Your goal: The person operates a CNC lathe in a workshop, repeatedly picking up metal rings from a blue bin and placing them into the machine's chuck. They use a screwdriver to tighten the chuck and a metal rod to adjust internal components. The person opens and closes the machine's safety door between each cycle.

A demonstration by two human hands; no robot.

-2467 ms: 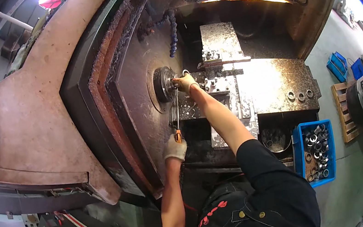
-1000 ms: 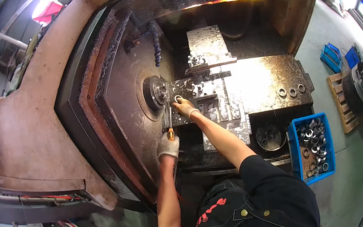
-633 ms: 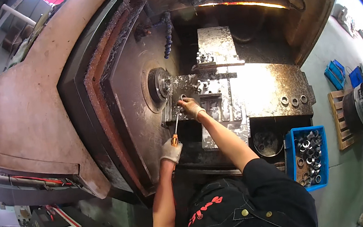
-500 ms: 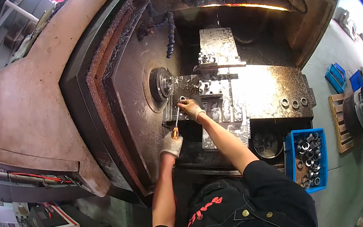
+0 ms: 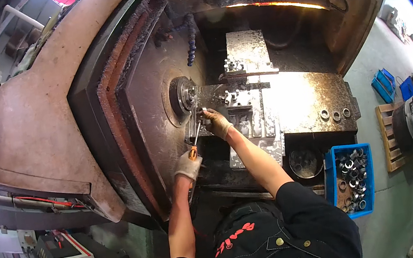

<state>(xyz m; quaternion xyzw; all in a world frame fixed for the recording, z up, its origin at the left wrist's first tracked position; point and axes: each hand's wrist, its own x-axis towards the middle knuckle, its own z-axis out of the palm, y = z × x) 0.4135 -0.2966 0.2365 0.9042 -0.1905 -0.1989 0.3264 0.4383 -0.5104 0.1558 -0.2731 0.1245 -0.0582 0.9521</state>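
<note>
Orange-handled, metal-shafted screwdriver (image 5: 193,153) is gripped in a worker's pale-gloved left hand (image 5: 188,166), while the tan-gloved right hand (image 5: 218,123) pinches a small grey metal ring (image 5: 206,121) near a dark round chuck (image 5: 179,99).

Here on the left sits the round dark metal chuck (image 5: 181,96); just right and nearer the body, the pale-gloved right hand (image 5: 218,123); nearer still, leftward, the pale-gloved left hand (image 5: 187,166). Over right, three round grey metal rings (image 5: 337,120) on the flat metal plate (image 5: 307,96); before it, the round metal pan (image 5: 305,177); right of that, the blue rectangular plastic bin (image 5: 331,177), loose rings (image 5: 352,174) inside.
</note>
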